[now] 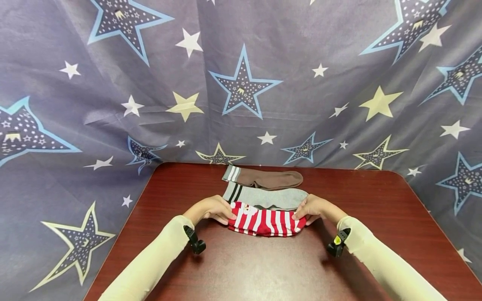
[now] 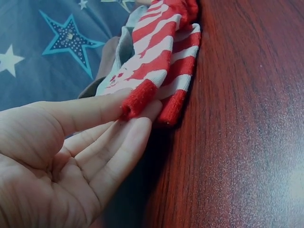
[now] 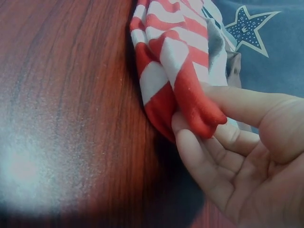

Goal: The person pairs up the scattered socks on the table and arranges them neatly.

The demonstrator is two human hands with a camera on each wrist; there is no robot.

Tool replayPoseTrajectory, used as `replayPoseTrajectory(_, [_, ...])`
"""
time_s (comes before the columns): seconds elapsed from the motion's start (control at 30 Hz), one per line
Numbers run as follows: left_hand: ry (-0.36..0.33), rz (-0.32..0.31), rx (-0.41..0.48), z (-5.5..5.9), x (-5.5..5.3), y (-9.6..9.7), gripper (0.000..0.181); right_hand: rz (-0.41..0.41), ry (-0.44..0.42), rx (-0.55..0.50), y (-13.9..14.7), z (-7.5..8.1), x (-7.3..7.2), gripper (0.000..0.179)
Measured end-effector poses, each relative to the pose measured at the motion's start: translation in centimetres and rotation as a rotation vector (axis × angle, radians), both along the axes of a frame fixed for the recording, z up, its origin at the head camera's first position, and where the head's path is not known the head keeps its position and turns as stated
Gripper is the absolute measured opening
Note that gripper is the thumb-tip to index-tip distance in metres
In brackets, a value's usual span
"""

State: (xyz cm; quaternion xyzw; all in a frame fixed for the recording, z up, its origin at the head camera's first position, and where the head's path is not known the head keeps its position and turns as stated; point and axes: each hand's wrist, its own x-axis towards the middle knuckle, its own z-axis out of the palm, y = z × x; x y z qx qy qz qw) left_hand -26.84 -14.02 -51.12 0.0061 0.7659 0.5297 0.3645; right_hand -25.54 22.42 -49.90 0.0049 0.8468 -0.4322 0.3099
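A pair of red-and-white striped socks [image 1: 269,222] stretches sideways between my two hands near the middle of the table. My left hand [image 1: 214,207] pinches the red cuff end between thumb and fingers. At the other end my right hand [image 1: 315,206] pinches the red toe, thumb on top and fingertips beneath. In both wrist views two striped layers show, one over the other, the left cuff [image 2: 140,99] and the right toe [image 3: 197,111] being in the grip. A small white-and-red face pattern sits near the cuff.
Right behind the striped socks lie grey socks [image 1: 269,197] with black bands, their cuffs to the left. Brown socks [image 1: 271,179] with white-striped grey cuffs lie behind those, near the table's [image 1: 256,267] back edge. A star-patterned curtain [image 1: 241,138] hangs behind the table.
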Motion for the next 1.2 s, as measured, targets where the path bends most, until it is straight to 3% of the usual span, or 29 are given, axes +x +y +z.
replayPoseTrajectory(0.4, [0.015, 0.013, -0.045, 0.1, 0.3, 0.0, 0.020, -0.018, 0.020, 0.033, -0.1, 0.6, 0.3, 0.014])
replayPoseTrajectory(0.77, [-0.007, -0.021, -0.041, 0.4, 0.7, 0.1, 0.009, 0.048, -0.008, 0.001, 0.4, 1.1, 0.6, 0.012])
replayPoseTrajectory(1.0, [-0.001, -0.030, -0.051, 0.3, 0.7, 0.1, 0.012, 0.105, 0.025, -0.015, 0.7, 1.3, 0.8, 0.014])
replayPoseTrajectory(1.2, [0.005, -0.028, -0.089, 0.7, 0.9, 0.2, 0.018, 0.100, 0.051, -0.017, 0.6, 1.2, 1.2, 0.013])
